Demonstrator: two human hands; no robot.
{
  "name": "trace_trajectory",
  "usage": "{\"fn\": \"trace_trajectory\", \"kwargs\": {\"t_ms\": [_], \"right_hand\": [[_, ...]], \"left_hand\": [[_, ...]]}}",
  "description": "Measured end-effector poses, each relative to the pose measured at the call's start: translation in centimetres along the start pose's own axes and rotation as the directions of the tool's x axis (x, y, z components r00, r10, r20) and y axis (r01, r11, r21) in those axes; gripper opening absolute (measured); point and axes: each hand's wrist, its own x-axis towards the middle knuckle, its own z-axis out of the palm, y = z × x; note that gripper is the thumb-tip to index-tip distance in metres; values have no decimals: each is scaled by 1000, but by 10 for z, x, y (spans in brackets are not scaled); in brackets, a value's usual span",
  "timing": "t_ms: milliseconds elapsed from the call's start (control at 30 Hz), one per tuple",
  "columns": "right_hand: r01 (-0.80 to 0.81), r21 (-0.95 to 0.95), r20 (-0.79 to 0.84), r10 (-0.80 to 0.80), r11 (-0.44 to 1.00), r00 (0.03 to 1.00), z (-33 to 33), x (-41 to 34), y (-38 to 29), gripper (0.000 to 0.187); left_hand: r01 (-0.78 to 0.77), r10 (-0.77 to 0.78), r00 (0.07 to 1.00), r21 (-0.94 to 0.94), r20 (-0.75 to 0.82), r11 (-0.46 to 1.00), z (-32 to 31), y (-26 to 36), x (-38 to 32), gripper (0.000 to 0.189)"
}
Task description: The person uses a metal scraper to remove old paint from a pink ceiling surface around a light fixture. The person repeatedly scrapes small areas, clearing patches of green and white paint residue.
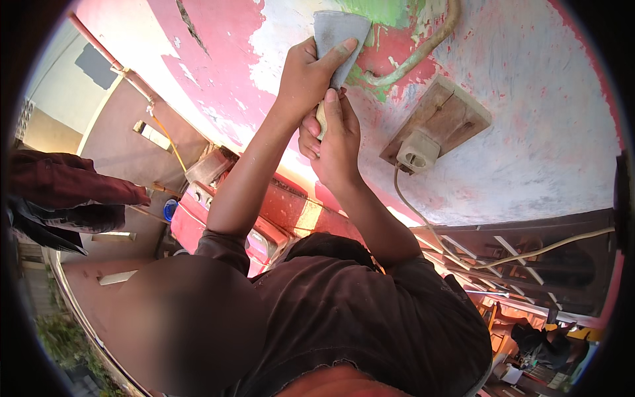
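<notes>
A wide-bladed putty knife (342,30) lies close to a painted wall (521,134). My left hand (310,79) is on its grey metal blade, with the thumb flat across the face; the fingers behind are hidden. Below it, my right hand (340,136) wraps the pale handle (322,119), thumb pointing up towards the blade. Around the blade the wall shows worn patches of pink and white paint, with a green patch (392,12) just right of the blade's edge.
Right of my hands, a thick conduit (421,62) curves along the wall. A socket (418,151) with a cable sits on a wooden board (446,111). Lower left stands a red washing machine (191,213); clothes (69,181) hang at far left. A dark slatted frame (545,253) is at right.
</notes>
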Motion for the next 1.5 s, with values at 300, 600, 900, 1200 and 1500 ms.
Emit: {"fn": "trace_trajectory", "kwargs": {"t_ms": [300, 600, 900, 1200, 1500], "right_hand": [[-22, 76, -69, 27, 997, 997, -3, -6, 12, 27], [-28, 53, -44, 30, 998, 999, -1, -8, 4, 27], [-34, 50, -19, 35, 998, 999, 1, -8, -3, 26], [-52, 37, -68, 54, 998, 996, -5, -19, 8, 26], [-68, 70, -89, 74, 995, 993, 1, -23, 9, 28]], "left_hand": [[-19, 15, 998, 55, 66, 998, -1, -11, 5, 43], [-10, 10, 998, 1, 55, 1000, 2, -3, 7, 43], [-81, 79, 996, 65, 28, 995, 2, -9, 9, 41], [-111, 111, 994, 49, 15, 993, 6, -35, -2, 42], [-157, 156, 988, 90, 22, 983, 4, -27, -2, 45]]}}
